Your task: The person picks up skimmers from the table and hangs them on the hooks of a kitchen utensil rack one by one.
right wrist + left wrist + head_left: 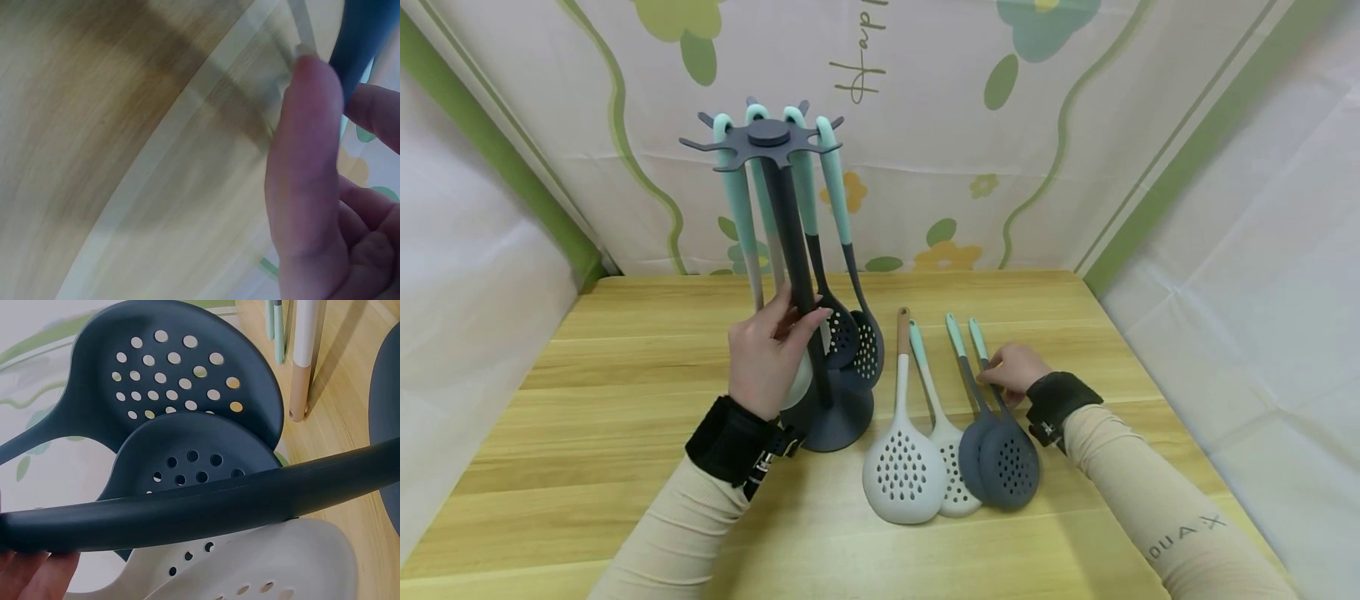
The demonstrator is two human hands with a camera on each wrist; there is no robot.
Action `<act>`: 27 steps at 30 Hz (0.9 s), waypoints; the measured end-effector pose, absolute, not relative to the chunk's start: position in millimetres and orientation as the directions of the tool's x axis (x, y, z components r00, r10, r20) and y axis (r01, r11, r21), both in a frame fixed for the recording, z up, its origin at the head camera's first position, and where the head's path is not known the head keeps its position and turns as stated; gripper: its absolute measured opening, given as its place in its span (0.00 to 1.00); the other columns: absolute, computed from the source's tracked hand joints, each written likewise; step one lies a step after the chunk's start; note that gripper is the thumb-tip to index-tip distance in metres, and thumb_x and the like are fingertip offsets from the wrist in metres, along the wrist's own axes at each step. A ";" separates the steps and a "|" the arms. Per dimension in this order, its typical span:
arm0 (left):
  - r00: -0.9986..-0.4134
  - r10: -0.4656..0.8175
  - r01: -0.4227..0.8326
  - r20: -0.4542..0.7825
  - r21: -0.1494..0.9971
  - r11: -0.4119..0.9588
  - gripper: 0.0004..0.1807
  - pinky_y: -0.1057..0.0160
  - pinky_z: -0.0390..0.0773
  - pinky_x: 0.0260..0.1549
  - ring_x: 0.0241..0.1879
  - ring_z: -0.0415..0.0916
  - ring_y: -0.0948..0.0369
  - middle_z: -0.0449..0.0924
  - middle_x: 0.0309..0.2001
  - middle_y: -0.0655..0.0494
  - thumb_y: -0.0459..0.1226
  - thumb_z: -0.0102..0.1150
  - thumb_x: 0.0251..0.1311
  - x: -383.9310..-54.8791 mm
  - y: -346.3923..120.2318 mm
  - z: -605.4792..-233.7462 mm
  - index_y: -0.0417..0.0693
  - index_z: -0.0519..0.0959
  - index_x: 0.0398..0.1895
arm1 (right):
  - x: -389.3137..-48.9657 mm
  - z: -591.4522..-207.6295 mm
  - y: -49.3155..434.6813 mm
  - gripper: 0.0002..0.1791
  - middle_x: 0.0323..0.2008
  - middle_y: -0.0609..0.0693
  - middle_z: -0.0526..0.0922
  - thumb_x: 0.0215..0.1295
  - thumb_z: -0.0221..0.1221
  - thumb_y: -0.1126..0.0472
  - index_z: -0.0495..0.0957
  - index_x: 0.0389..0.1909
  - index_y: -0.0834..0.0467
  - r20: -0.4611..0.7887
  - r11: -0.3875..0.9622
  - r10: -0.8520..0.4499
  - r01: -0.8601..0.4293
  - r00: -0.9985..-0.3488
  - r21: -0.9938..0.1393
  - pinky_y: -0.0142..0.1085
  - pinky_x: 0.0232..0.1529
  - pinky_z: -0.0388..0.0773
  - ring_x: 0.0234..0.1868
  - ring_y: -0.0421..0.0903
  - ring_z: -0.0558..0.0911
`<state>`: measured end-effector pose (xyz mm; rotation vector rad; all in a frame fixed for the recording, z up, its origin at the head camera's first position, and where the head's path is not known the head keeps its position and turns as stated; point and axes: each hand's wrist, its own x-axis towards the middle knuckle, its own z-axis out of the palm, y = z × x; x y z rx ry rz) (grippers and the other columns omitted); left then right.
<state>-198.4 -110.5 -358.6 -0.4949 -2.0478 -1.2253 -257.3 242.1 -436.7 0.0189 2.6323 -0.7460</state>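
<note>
My left hand (767,358) grips the dark post (790,225) of a utensil stand. Several mint-handled utensils hang from its hooked top; among them are dark skimmers (169,375) and pale ones (300,550), close beside the post in the left wrist view. On the table to the right, my right hand (1015,372) pinches the handle of a dark skimmer (1022,479). This skimmer overlaps another dark skimmer (972,454). In the right wrist view, thumb and fingers meet at the dark handle (362,44).
Left of the dark skimmers lie a white skimmer (887,500) with a brown handle end and a pale skimmer (951,442) with a mint handle, overlapping. The stand's round base (842,429) rests on the wooden table (625,400). A patterned cloth (925,125) hangs behind.
</note>
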 end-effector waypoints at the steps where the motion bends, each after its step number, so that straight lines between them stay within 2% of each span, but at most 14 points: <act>1: -0.689 -0.026 0.626 0.724 0.613 0.482 0.12 0.57 0.86 0.37 0.40 0.88 0.50 0.88 0.39 0.43 0.33 0.67 0.60 -198.4 -110.8 -358.7 0.36 0.81 0.45 | -257.5 -437.6 242.2 0.24 0.17 0.51 0.79 0.65 0.62 0.56 0.77 0.52 0.73 -0.383 0.856 -0.101 0.116 -0.918 -0.504 0.34 0.19 0.82 0.14 0.41 0.78; 7: -0.676 -0.029 0.635 0.737 0.601 0.485 0.13 0.60 0.85 0.38 0.39 0.88 0.50 0.88 0.39 0.42 0.32 0.68 0.58 -198.7 -111.1 -359.7 0.35 0.81 0.45 | -259.6 -441.3 242.2 0.21 0.17 0.50 0.77 0.64 0.62 0.56 0.79 0.47 0.72 -0.400 0.843 -0.102 0.135 -0.911 -0.521 0.35 0.19 0.82 0.14 0.40 0.78; 18: -0.676 -0.028 0.631 0.736 0.598 0.494 0.13 0.58 0.86 0.38 0.40 0.88 0.50 0.88 0.38 0.42 0.33 0.68 0.59 -200.4 -111.2 -359.6 0.35 0.81 0.45 | -265.3 -446.2 243.8 0.11 0.15 0.50 0.77 0.63 0.62 0.60 0.82 0.34 0.67 -0.404 0.844 -0.117 0.123 -0.907 -0.522 0.34 0.18 0.82 0.13 0.40 0.78; 27: -0.687 -0.029 0.626 0.727 0.611 0.485 0.14 0.59 0.85 0.39 0.42 0.87 0.49 0.88 0.39 0.42 0.33 0.68 0.59 -200.0 -110.3 -359.1 0.34 0.81 0.46 | -265.2 -444.0 243.9 0.09 0.16 0.50 0.76 0.62 0.62 0.62 0.80 0.33 0.67 -0.409 0.837 -0.117 0.132 -0.905 -0.532 0.34 0.17 0.81 0.14 0.40 0.78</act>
